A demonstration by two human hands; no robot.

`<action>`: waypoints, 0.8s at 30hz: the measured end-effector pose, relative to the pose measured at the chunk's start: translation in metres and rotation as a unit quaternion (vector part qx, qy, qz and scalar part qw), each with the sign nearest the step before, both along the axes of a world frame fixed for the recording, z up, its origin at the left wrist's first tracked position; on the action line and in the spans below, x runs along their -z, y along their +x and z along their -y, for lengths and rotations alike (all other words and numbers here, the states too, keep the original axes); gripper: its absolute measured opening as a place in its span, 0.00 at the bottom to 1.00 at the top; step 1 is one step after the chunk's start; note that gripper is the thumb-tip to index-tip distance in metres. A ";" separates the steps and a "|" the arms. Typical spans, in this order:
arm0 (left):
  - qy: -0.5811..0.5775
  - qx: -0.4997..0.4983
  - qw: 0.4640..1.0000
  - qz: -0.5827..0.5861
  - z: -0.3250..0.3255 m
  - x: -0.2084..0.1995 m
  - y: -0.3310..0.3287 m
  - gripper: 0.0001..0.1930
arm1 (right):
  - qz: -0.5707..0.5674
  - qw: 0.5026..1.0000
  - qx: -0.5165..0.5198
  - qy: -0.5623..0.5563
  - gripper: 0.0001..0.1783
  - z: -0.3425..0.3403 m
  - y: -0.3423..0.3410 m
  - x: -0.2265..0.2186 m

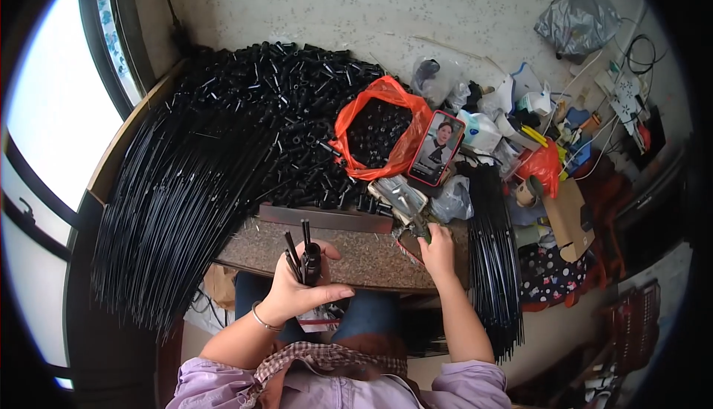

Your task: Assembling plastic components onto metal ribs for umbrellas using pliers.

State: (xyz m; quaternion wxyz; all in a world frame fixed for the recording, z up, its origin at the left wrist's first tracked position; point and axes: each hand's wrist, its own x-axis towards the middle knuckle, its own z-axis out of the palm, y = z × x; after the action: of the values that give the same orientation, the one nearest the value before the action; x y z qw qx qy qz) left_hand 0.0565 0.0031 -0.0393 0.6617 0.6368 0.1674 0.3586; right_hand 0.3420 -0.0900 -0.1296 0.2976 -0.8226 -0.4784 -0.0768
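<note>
My left hand is above the near table edge, curled around several black pieces. Among them are a short black tube with its hollow end up and thin black rods standing beside it. The thumb sticks out to the right. To the right, over the front of the brown speckled table, my right hand closes on a green-handled tool. Its far end merges with clutter and cannot be made out. Just beyond it lies a small box covered with clear plastic.
Black tubes are heaped at the back. Long black rods hang off the left side, and another rod bundle off the right. A red bag holds black pieces beside a phone. A dark curved strip edges the heap.
</note>
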 end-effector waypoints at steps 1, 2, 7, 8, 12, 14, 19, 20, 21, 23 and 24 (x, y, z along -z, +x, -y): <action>-0.001 0.000 1.000 -0.003 -0.001 0.000 0.001 0.25 | 0.001 1.000 -0.002 0.001 0.15 -0.003 0.001 0.000; -0.001 -0.001 1.000 -0.003 -0.002 0.001 0.001 0.25 | 0.049 0.997 -0.050 -0.020 0.13 -0.005 -0.004 -0.004; -0.001 -0.003 1.000 -0.022 -0.008 0.002 0.003 0.25 | 0.208 0.972 -0.108 -0.033 0.06 -0.010 0.003 0.016; 0.000 -0.003 1.000 -0.021 -0.008 0.001 0.004 0.25 | 0.209 0.971 -0.109 -0.032 0.06 -0.010 0.003 0.017; -0.029 -0.013 0.999 -0.020 -0.007 0.002 0.006 0.21 | 0.138 0.987 -0.080 -0.016 0.07 -0.010 0.003 0.014; -0.023 -0.013 0.999 -0.018 -0.006 0.003 0.005 0.20 | 0.099 0.993 -0.068 -0.001 0.08 -0.011 0.004 0.011; 0.041 0.017 0.998 -0.050 -0.001 0.004 -0.003 0.22 | -0.073 0.994 0.033 0.075 0.10 -0.007 0.024 0.013; 0.038 0.022 0.998 -0.053 0.001 0.004 -0.005 0.21 | -0.086 0.991 0.041 0.096 0.09 -0.010 0.022 0.010; 0.039 0.018 0.998 -0.052 0.003 0.006 -0.007 0.21 | -0.085 0.991 0.038 0.096 0.09 -0.009 0.020 0.005; 0.059 0.017 0.998 -0.007 0.007 0.011 -0.008 0.20 | -0.164 0.978 0.048 0.122 0.10 -0.007 0.013 -0.006; 0.041 0.041 0.998 -0.040 0.011 0.004 -0.012 0.18 | -0.146 0.975 0.045 0.163 0.10 -0.009 0.015 -0.001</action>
State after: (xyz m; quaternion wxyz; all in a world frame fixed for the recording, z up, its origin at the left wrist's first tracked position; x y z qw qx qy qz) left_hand 0.0447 -0.0075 -0.0433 0.6423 0.6835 0.1525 0.3115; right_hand 0.3566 -0.0810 -0.1282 0.4905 -0.7862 -0.3731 -0.0464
